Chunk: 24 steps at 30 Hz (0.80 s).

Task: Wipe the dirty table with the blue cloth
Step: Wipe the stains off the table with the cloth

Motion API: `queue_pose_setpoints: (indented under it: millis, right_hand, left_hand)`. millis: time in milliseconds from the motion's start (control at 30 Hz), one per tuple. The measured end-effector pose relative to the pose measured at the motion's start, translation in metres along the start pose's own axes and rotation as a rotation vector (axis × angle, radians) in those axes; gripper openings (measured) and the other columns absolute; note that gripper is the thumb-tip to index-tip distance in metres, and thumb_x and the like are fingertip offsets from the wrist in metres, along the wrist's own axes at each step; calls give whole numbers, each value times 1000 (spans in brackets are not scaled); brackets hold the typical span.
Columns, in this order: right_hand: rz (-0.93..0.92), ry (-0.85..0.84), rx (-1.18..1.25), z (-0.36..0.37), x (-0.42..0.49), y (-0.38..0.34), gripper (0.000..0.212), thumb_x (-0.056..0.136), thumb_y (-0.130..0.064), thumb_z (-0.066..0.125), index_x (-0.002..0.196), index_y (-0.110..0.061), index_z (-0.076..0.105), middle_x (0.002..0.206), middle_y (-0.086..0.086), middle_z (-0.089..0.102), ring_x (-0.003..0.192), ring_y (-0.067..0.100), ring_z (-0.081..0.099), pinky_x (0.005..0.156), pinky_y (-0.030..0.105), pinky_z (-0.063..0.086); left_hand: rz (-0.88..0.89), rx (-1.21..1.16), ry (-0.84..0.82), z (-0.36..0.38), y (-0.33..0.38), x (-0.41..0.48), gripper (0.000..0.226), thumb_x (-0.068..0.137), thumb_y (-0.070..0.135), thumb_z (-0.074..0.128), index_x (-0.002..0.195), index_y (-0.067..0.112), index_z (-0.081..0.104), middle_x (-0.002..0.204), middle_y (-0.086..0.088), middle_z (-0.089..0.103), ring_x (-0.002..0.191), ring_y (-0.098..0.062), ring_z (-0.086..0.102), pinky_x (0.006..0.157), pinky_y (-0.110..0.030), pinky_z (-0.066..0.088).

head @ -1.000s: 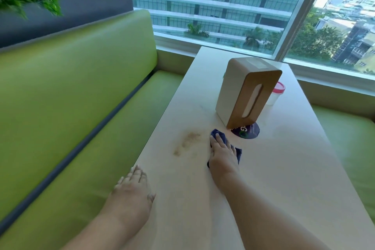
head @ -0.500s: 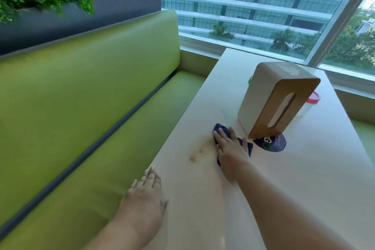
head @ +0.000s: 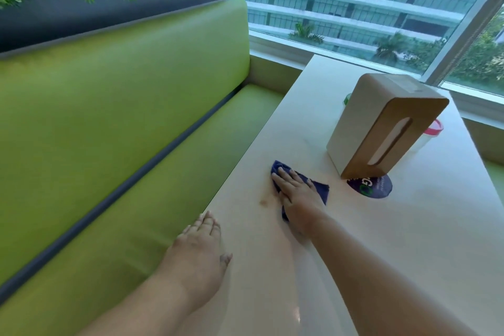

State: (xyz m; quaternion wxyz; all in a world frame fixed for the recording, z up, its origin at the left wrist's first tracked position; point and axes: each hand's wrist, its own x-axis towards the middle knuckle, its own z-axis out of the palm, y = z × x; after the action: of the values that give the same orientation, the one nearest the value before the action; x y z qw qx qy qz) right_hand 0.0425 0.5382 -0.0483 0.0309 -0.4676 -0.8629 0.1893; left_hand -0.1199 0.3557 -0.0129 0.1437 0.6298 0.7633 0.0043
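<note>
A dark blue cloth (head: 319, 187) lies flat on the pale table (head: 395, 240), and my right hand (head: 298, 196) presses down on it with fingers spread, palm flat. A small faint brown stain (head: 264, 201) shows just left of the cloth. My left hand (head: 200, 254) rests flat on the table's left edge, holding nothing.
A beige tissue box (head: 381, 128) stands behind the cloth, with a round dark sticker (head: 373, 185) at its foot and a pink-lidded container (head: 433, 131) behind it. A green bench (head: 109, 123) runs along the table's left; a window (head: 354, 3) lies beyond.
My right hand has slid the cloth leftward over the brown stain, which is now much smaller and fainter. The camera has turned left. My left hand stays on the table edge.
</note>
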Motion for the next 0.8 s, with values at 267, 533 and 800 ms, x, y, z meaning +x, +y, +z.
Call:
queue_pose_setpoints:
  millis: [267,533,800]
  right_hand:
    - [79,38,34,-4,9,0,50,100,-22,29,148,-35,24,158,-16,10,146,6,1,117,37,-2]
    - [1,9,27,-8,-19,18,49,100,-19,34,144,-40,28,155,-22,13,144,0,4,115,32,1]
    - [-36,-17,25,0,-23,-2,48,101,-22,32,144,-42,27,153,-27,11,145,1,2,116,32,-2]
  left_hand:
    - [16,46,-32,-1,-4,6,62,97,43,29,148,7,19,158,-8,13,146,-17,11,119,-27,12]
    - [27,-6,-27,1,-10,4,75,83,47,9,148,11,19,159,-5,12,147,-14,9,118,-27,11]
    - [17,14,-37,-2,-7,3,81,76,45,8,147,10,20,158,-7,13,147,-16,11,118,-31,13]
